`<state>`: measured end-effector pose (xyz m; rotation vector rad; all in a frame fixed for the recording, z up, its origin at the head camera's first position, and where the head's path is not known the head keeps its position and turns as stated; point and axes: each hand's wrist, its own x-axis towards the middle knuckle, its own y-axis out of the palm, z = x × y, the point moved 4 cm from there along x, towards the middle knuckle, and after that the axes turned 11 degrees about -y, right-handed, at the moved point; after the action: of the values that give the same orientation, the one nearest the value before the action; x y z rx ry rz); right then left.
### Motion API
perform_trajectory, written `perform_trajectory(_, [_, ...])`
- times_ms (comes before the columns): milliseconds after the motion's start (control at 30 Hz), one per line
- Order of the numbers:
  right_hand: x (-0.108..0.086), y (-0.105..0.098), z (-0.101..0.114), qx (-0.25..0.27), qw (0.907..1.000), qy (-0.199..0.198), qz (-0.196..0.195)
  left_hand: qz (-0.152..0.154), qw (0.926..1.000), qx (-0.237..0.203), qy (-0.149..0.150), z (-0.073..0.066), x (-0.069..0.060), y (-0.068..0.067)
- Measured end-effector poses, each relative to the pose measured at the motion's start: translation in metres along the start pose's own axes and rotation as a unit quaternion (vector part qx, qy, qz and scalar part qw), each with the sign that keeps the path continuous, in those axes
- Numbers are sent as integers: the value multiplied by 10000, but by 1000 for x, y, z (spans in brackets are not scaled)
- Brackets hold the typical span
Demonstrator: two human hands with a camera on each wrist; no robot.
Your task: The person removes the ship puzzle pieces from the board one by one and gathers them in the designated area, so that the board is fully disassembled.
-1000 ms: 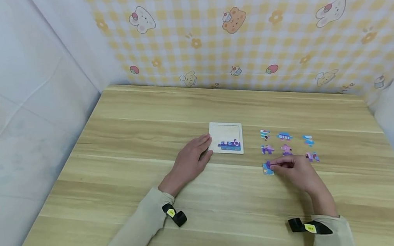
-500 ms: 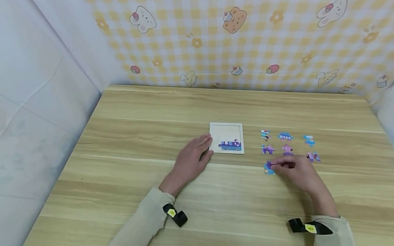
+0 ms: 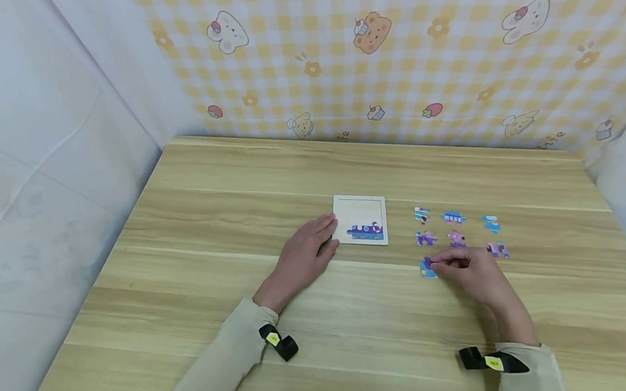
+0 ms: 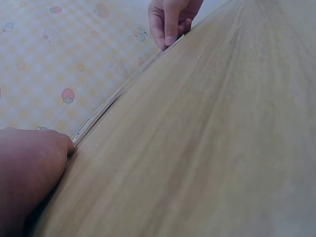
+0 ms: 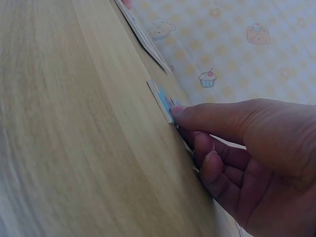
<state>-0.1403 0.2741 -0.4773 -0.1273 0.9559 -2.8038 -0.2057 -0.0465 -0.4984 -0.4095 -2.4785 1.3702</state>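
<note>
Tray [image 3: 357, 209] with purple-blue pieces [image 3: 366, 232] inside, left hand [image 3: 302, 250] relaxed against it, right hand [image 3: 472, 270] pinched on loose piece [image 3: 426, 269]

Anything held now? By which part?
Right hand pinches a blue-purple puzzle piece at its right side; left hand only touches the puzzle tray, left edge.

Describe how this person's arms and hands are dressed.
Both arms wear long beige sleeves. Over each sits a black strap with a blocky black piece and a yellow label, its print too small to read. The left hand and right hand are bare.
</note>
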Motion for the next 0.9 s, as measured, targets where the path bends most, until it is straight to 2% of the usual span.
perform_trajectory(600, [-2, -1, -1, 77, 9999, -24, -67, -48, 10000, 0, 35, 1, 0, 2])
perform_trajectory(767, [2, 0, 4, 170, 9998, -37, -76, -26, 10000, 4, 31, 0, 1, 1])
perform_trajectory(900, [10, 3, 14, 11, 9999, -105, -15, 6, 10000, 20, 14, 0, 0, -1])
